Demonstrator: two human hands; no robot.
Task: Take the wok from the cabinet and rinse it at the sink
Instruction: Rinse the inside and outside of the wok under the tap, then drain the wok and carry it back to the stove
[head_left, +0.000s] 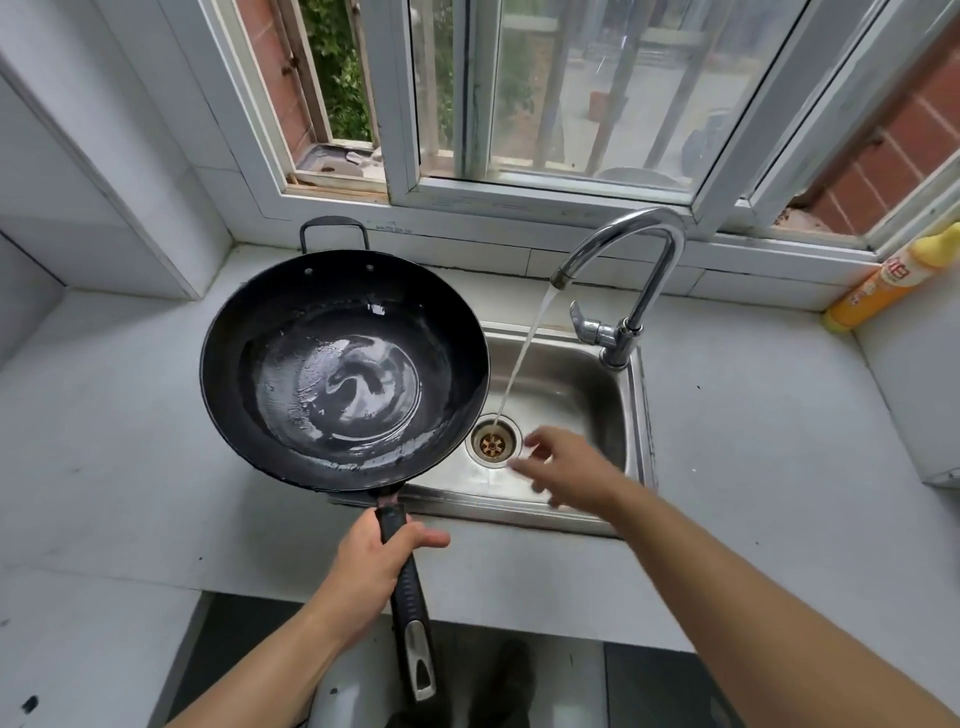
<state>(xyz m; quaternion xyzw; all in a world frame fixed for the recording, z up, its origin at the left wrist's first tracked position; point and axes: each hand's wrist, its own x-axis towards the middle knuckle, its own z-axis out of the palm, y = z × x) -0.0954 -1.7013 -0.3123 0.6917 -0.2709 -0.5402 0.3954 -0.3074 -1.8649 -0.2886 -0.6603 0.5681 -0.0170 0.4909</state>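
The wok (343, 371) sits left of centre, wet inside, overhanging the sink's (636, 410) left edge, handle pointing down-frame into the clamped left hand (376, 566). The right hand (569, 467), blurred, fingers spread, hovers right of it, below the tap (623, 270) stream.

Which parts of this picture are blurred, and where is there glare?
Head view: the right hand over the sink is motion-blurred; the left hand gripping the wok is sharp; daylight glares off water inside the wok; wide-angle bends the window frame.
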